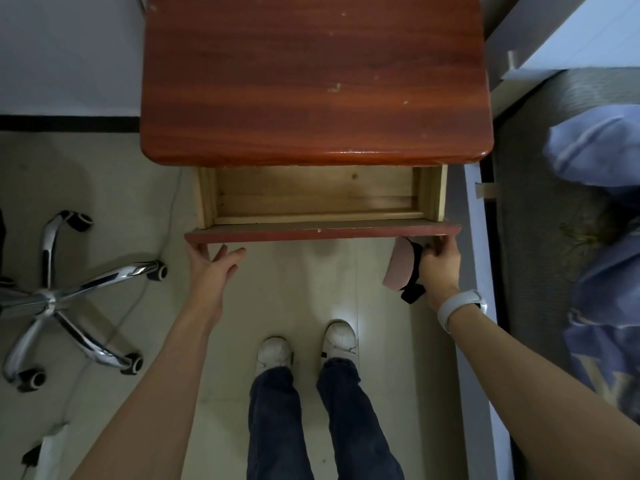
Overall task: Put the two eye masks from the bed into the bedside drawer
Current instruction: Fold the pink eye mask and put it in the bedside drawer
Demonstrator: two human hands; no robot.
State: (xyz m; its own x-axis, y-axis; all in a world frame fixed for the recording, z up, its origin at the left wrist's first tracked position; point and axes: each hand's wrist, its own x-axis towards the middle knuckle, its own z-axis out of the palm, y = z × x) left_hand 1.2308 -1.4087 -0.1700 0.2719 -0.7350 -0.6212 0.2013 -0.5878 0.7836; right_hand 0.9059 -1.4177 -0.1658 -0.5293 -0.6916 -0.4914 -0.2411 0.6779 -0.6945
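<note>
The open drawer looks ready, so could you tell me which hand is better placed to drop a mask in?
Right hand: it holds a pink eye mask at the drawer front. Left hand is empty.

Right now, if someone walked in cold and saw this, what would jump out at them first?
Most likely the red-brown bedside table at top centre, its drawer pulled open and bare inside. Next, both hands at the drawer's front edge: the left hand open under its left end, the right hand at its right end holding a pink eye mask with a black strap.
</note>
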